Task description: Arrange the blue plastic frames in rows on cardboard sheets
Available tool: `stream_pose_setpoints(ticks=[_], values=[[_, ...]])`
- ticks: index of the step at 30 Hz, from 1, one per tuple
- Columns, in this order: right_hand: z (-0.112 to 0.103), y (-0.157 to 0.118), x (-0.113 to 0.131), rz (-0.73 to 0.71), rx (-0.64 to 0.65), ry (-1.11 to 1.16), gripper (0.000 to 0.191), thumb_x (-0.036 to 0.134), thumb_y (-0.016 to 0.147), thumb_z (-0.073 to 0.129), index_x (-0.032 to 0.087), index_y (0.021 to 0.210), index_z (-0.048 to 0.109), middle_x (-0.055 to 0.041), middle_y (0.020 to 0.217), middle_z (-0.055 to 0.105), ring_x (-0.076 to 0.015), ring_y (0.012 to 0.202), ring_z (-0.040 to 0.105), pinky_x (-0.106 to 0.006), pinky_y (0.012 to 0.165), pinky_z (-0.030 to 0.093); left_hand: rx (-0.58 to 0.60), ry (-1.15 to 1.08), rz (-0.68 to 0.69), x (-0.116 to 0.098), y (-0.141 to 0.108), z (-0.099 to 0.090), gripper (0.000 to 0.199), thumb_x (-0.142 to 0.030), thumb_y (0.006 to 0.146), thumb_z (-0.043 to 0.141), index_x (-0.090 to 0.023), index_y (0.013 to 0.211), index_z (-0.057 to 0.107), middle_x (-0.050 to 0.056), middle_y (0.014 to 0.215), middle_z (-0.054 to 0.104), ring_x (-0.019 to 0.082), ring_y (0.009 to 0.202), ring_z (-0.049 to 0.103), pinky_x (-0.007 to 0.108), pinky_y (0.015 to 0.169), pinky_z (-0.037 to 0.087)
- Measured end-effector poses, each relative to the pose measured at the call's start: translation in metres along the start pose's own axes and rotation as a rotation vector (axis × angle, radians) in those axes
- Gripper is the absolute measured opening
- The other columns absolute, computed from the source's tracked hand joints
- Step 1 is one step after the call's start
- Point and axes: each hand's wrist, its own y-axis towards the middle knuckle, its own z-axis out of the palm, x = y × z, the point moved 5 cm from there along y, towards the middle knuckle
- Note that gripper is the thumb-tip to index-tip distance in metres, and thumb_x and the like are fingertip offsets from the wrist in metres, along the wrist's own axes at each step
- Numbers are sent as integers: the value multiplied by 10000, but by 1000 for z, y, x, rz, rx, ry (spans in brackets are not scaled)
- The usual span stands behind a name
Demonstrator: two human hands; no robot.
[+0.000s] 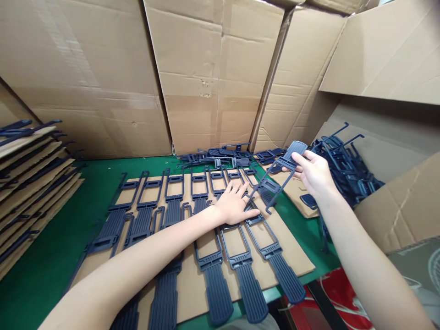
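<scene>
My right hand (314, 172) grips a dark blue plastic part by its ribbed paddle end (296, 149); its two hooked legs point down and left above the cardboard. My left hand (237, 201) lies with spread fingers on several like parts, pressing or resting on them. These ribbed frame parts (252, 293) lie side by side in rows on a flat cardboard sheet (282, 229). Some of them are partly covered by my left forearm.
A pile of loose parts (220, 156) lies at the sheet's back edge. More are heaped in a carton (347, 160) at right. Cardboard sheets with parts between them (37, 201) are stacked at left on the green table (99, 176). Large cartons (220, 68) wall the back.
</scene>
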Motion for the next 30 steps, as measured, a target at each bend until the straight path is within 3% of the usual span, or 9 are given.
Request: stream_pose_setpoints(ticks=[8,10,12,15,17,20,23,27,30], values=[[-13,-32,11,-73,-35,155,379,199,623,784,213,869,496,-5,861,679,-210,716,694,-332,594,603,-63,-209,30,-3,2,-11,734,-577,901,458,-54,1410,377,231,1537,212,353,1444,97,543,1139,0],[-16,-42,10,-102,-82,168,385,214,625,793,217,866,494,-1,856,668,-215,749,692,-356,642,604,-164,-507,44,-7,5,-23,656,-547,873,536,-115,1357,441,192,1516,300,321,1445,129,516,1151,54],[-20,-53,8,-145,-148,186,422,220,613,810,230,883,486,14,870,655,-206,786,685,-366,682,601,-230,-960,42,-12,9,-32,556,-541,853,582,-163,1254,510,180,1395,485,300,1381,318,494,1122,209],[-26,-68,4,-151,-197,160,498,211,582,843,247,920,478,39,837,641,-172,745,671,-348,709,594,-272,-1646,9,-17,21,-35,496,-543,827,629,-170,1134,513,127,1023,691,228,976,653,415,898,466],[-30,-78,-2,-53,-136,77,521,237,582,858,249,959,498,27,820,650,-173,717,666,-318,679,587,-338,-1879,-72,-15,28,-33,457,-548,792,668,-156,987,540,52,803,688,142,704,656,297,732,501],[-37,-93,-10,118,42,-127,465,341,638,842,224,1002,578,-28,819,676,-178,720,650,-256,615,553,-384,-1874,-180,-13,31,-27,461,-569,741,700,-132,739,555,0,625,618,72,533,563,204,599,449],[-48,-105,-13,184,159,-317,410,420,689,807,193,991,649,-45,752,674,-157,658,611,-211,543,498,-273,-1739,-206,-18,26,-20,486,-585,744,676,-117,657,578,19,617,621,66,524,539,198,583,438],[-64,-113,-21,248,142,-380,455,485,660,805,186,981,687,-71,824,703,-193,731,635,-244,613,522,-91,-1471,-191,-26,13,-16,289,-383,816,631,-107,732,647,52,720,685,83,578,548,199,587,448],[-72,-116,-31,316,100,-357,488,517,632,808,193,982,703,-74,847,714,-215,787,652,-282,713,536,-48,-1168,-145,-30,4,-19,212,-243,835,562,-102,910,702,40,700,697,130,636,604,233,637,479]])
